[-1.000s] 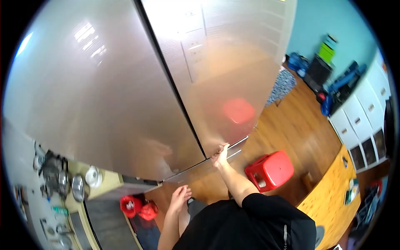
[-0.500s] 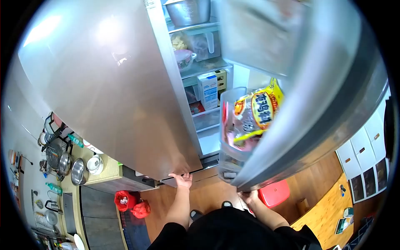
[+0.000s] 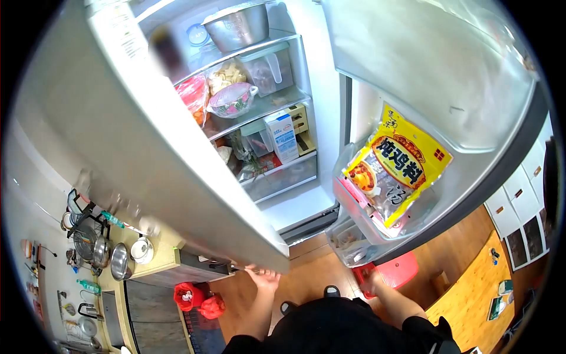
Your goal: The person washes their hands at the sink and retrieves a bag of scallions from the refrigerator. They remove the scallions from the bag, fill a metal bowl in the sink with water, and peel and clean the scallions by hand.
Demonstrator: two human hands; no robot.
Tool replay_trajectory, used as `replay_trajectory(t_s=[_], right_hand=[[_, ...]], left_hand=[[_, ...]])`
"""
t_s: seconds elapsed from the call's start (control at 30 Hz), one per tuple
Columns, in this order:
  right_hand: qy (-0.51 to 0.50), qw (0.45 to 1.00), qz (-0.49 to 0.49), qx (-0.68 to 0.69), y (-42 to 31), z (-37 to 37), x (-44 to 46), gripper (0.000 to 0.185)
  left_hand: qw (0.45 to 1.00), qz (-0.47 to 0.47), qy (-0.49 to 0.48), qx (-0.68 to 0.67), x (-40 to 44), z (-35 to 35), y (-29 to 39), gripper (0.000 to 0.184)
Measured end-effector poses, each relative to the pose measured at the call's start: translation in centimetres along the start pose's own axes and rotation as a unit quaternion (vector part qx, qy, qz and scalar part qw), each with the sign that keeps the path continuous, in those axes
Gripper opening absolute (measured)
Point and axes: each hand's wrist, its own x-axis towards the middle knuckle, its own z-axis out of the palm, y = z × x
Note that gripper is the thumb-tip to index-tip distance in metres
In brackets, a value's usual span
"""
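My left hand [image 3: 263,278] grips the bottom edge of the left refrigerator door [image 3: 194,171], which stands partly open. Wide open on the other side is the right refrigerator door [image 3: 501,112]. My right hand [image 3: 371,284] is below that door's lower edge and apart from it, its fingers blurred over a red stool [image 3: 400,271]. A yellow seasoning packet [image 3: 401,162] leans in the clear door bin [image 3: 383,227]. On the shelves inside are a steel pot [image 3: 239,29], a flowered bowl [image 3: 233,100] covered in film, a clear handled container [image 3: 270,71] and a blue-and-white carton [image 3: 283,138].
To the left runs a counter [image 3: 162,259] with a steel bowl [image 3: 122,261] and pans. A red bin [image 3: 186,295] with a bag beside it stands on the floor. At the right are a wooden table [image 3: 466,295] and white cabinets [image 3: 510,203].
The left door has swung from shut to partly open with my left hand at its edge. The right door has opened wider, and my right hand has come off it.
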Motion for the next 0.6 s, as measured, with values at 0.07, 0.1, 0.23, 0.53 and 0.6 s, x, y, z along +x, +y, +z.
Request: replay_trajectory(t_s=[0.07, 0.1, 0.23, 0.53, 0.6], right_hand=[[-0.101, 0.923, -0.104, -0.356, 4.4, 2.6, 0.6, 0.033], [-0.112, 0.767, -0.278, -0.567, 6.0, 4.8, 2.0, 0.024], [-0.227, 0.706, -0.502, -0.445, -2.8, 23.5, -5.0, 0.025], [0.116, 0.403, -0.796, -0.437, -26.8, 52.4, -7.2, 0.034], [0.175, 0.378, -0.775, -0.475, -29.2, 56.6, -3.4, 0.035]], left_hand=[[0.984, 0.033, -0.170, 0.054, -4.7, 1.5, 0.3, 0.075], [0.976, 0.049, -0.196, 0.076, -6.4, 2.1, 0.8, 0.074], [0.961, 0.125, -0.213, 0.123, -10.4, 2.0, 3.0, 0.070], [0.920, 0.338, -0.114, 0.164, -13.9, -4.7, 11.0, 0.060], [0.889, 0.401, -0.093, 0.202, -16.4, -4.0, 12.2, 0.059]])
